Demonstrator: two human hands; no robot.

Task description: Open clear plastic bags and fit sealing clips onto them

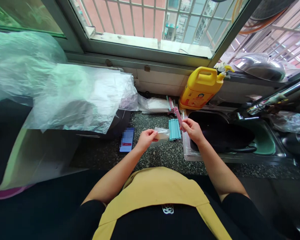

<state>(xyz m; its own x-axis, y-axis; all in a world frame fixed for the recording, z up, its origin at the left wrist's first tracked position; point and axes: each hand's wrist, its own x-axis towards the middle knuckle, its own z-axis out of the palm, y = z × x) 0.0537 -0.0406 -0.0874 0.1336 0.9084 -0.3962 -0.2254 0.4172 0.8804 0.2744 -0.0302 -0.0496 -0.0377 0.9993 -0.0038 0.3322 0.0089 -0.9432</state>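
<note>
My left hand is closed on the edge of a small clear plastic bag, held just above the speckled counter. My right hand pinches the lower end of a long pink bag clip, tilted with its top end away from me. Between the hands, a row of teal bag clips lies side by side on the counter. More pink and teal clips sit behind them in a loose bunch. What the small bag contains, if anything, I cannot make out.
A yellow jug with a pump stands behind my right hand. To the right, a sink holds a dark pan. A phone lies left of my left hand. Plastic sheeting covers the left side; white bags lie behind.
</note>
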